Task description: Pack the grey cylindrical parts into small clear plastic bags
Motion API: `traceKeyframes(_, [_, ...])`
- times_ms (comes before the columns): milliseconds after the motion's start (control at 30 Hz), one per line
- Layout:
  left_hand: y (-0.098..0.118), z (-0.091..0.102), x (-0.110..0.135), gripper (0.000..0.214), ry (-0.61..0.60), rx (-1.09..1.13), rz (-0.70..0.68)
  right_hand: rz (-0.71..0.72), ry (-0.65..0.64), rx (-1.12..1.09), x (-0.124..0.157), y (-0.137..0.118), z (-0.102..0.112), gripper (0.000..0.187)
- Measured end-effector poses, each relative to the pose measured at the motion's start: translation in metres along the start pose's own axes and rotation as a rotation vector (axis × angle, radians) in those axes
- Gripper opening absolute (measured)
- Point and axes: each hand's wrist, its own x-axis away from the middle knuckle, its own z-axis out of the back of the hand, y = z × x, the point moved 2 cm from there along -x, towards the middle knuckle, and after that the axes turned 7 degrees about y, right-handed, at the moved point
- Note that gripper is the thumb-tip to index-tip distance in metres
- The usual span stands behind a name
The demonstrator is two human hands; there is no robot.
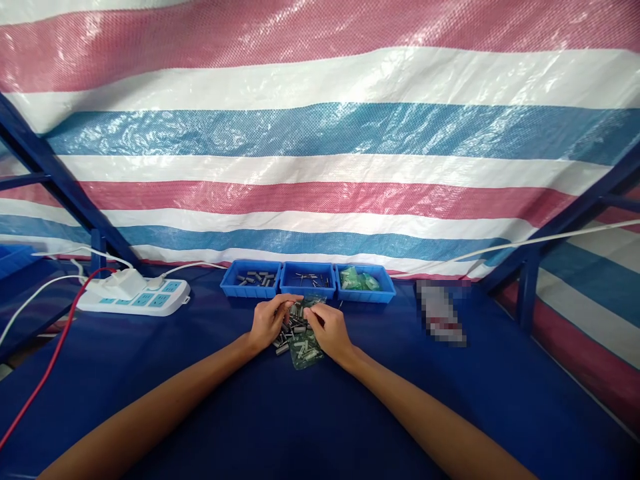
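Both my hands rest on a dark blue table cover, just in front of three small blue trays. My left hand (269, 321) has its fingers curled in a pinch over a loose pile of small grey metal cylinders (292, 329). My right hand (327, 327) is also curled, its fingertips pinched near the top edge of a small clear green plastic bag (306, 352) that lies under and between the hands with cylinders in it. What each pinch holds is too small to make out.
Left tray (230, 288) holds grey cylinders, middle tray (289, 288) thin pins, right tray (386, 293) green bags. A white and blue power strip (145, 299) with plugs and a red cable (55, 347) lies at left. A blurred object (441, 312) lies at right. A striped tarp hangs behind.
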Motion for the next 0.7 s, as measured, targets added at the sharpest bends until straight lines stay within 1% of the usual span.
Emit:
traceKeyframes(133, [-0.0017,-0.0009,0.0008,0.022,0.012,0.012,0.043,0.000,0.028,-0.004,0.0005,-0.0014,0.0017,0.034])
traceKeyframes(333, [-0.0037,-0.0013,0.0025,0.022,0.039,-0.032,0.008,-0.014,0.048,-0.025,0.0003,-0.0038,0.0038,0.032])
traceKeyframes(567, [-0.0036,0.0005,0.0027,0.032,-0.016,-0.148,0.036,-0.002,0.045,-0.035,0.0000,-0.0056,0.0062,0.027])
traceKeyframes(700, [0.0007,0.0014,0.0004,0.033,-0.014,-0.186,0.017,-0.010,0.058,-0.057,-0.0006,-0.0065,0.0072,0.023])
